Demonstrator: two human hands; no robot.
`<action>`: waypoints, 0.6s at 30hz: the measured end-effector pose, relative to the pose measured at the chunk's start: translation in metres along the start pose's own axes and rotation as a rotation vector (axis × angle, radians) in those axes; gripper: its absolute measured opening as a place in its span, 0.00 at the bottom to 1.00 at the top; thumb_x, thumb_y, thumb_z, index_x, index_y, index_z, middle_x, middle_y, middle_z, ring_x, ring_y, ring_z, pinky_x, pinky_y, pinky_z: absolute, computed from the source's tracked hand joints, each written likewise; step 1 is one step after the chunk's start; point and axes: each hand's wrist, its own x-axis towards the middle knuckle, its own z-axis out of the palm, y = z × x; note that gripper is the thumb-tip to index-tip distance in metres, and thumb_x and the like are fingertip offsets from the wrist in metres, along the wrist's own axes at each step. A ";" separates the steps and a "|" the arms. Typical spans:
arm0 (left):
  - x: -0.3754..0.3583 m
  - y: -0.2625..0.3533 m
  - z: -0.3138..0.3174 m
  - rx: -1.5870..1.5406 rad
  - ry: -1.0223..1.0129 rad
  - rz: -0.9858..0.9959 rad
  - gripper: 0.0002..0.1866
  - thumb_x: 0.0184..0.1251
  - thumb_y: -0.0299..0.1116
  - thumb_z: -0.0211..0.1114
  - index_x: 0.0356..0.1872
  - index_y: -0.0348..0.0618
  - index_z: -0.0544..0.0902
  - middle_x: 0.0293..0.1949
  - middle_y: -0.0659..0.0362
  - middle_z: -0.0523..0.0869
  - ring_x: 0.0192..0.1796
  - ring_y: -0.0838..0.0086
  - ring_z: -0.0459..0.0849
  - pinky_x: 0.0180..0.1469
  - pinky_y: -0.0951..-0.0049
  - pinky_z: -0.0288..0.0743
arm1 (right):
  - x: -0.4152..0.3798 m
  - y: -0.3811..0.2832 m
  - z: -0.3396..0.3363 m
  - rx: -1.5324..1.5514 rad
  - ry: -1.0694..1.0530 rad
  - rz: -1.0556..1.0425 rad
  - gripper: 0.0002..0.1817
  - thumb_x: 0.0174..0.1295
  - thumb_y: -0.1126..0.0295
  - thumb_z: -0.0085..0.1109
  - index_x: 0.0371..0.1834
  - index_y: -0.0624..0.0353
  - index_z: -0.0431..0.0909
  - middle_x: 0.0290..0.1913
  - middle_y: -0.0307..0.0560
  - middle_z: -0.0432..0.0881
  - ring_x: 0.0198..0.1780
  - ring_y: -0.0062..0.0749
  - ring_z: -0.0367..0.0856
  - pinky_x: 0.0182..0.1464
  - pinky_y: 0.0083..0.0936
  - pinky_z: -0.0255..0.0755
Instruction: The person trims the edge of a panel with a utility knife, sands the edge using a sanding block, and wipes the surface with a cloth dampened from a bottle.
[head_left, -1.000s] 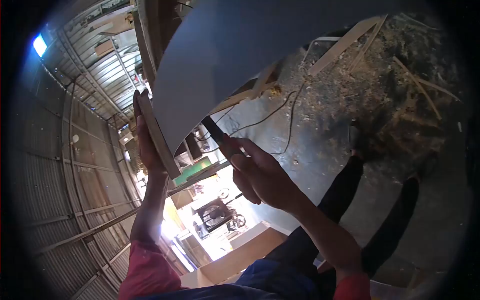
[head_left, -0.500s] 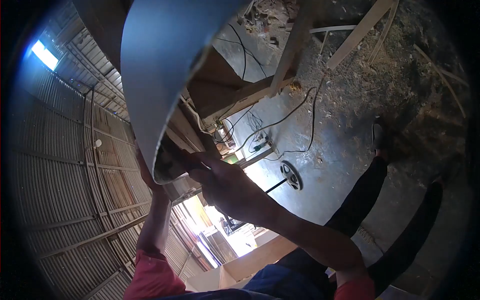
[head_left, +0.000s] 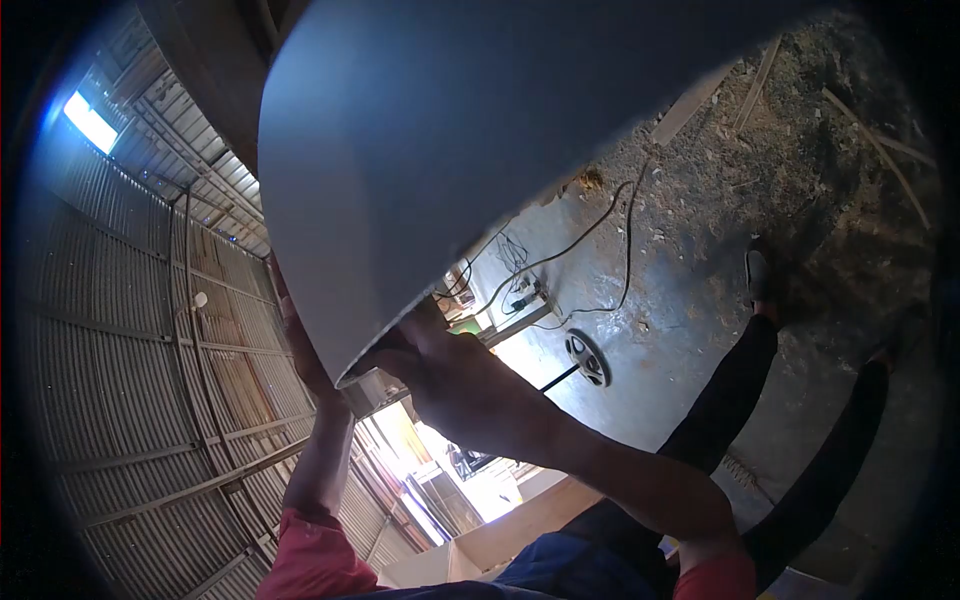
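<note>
A large pale grey-blue sheet point(head_left: 400, 150) curves across the upper middle of the view and narrows to a lower corner. My left hand point(head_left: 302, 345) is against the left side of the sheet near that corner, its fingers mostly hidden behind it. My right hand point(head_left: 430, 375) is closed at the lower edge of the sheet, its fingertips under the edge. Shadow and the sheet hide what it grips. A metal-looking piece point(head_left: 375, 390) shows between my hands, just under the corner.
A dark wheel-like disc point(head_left: 587, 360) on a rod stands to the right of my right hand. Cables point(head_left: 625, 260) run over the concrete floor point(head_left: 660, 320). Wood strips point(head_left: 690, 108) and shavings lie at the upper right. A corrugated wall point(head_left: 110, 350) rises at the left.
The sheet now spreads farther right and down, covering the wooden frame and part of the floor. Both hands have shifted slightly right and down. The dark thing by my right hand is now mostly hidden.
</note>
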 end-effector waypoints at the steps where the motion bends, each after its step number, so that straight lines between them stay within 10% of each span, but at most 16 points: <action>1: -0.003 -0.010 0.004 -0.049 -0.024 -0.026 0.31 0.83 0.47 0.38 0.76 0.34 0.55 0.78 0.46 0.55 0.76 0.57 0.60 0.75 0.59 0.58 | -0.001 0.002 0.001 0.001 0.001 0.000 0.14 0.77 0.65 0.46 0.59 0.57 0.72 0.30 0.51 0.83 0.24 0.36 0.83 0.27 0.33 0.74; 3: -0.007 -0.025 0.010 -0.124 -0.064 -0.071 0.32 0.83 0.47 0.36 0.76 0.34 0.54 0.79 0.46 0.53 0.78 0.59 0.58 0.76 0.60 0.55 | -0.003 0.005 0.001 -0.451 0.168 -0.440 0.14 0.75 0.66 0.50 0.59 0.56 0.72 0.27 0.50 0.81 0.24 0.38 0.82 0.26 0.34 0.74; 6: -0.010 -0.023 -0.001 0.210 0.027 0.060 0.22 0.79 0.37 0.52 0.68 0.37 0.68 0.61 0.53 0.77 0.64 0.72 0.75 0.71 0.70 0.66 | -0.014 -0.027 -0.017 -0.151 -0.111 -0.014 0.20 0.68 0.78 0.48 0.64 0.62 0.70 0.55 0.57 0.74 0.51 0.49 0.83 0.48 0.35 0.79; 12: 0.073 0.127 -0.039 -0.572 0.218 0.135 0.31 0.83 0.45 0.33 0.76 0.33 0.53 0.78 0.46 0.55 0.77 0.60 0.58 0.76 0.60 0.54 | -0.017 -0.023 -0.015 -0.055 -0.113 0.116 0.19 0.74 0.72 0.45 0.66 0.59 0.69 0.47 0.56 0.78 0.41 0.43 0.83 0.44 0.34 0.78; 16: 0.057 0.113 -0.038 -0.542 0.189 0.002 0.30 0.83 0.44 0.35 0.76 0.33 0.54 0.77 0.46 0.57 0.76 0.60 0.61 0.75 0.60 0.57 | -0.027 -0.016 -0.018 -0.127 -0.094 -0.109 0.18 0.75 0.70 0.44 0.66 0.55 0.68 0.48 0.55 0.76 0.36 0.40 0.81 0.39 0.34 0.76; 18: 0.051 0.105 -0.035 -0.539 0.182 -0.035 0.30 0.82 0.44 0.37 0.76 0.33 0.55 0.76 0.46 0.58 0.75 0.60 0.62 0.74 0.60 0.58 | -0.031 -0.036 -0.026 0.133 -0.217 0.327 0.17 0.76 0.68 0.44 0.65 0.55 0.68 0.43 0.52 0.77 0.30 0.34 0.81 0.34 0.33 0.74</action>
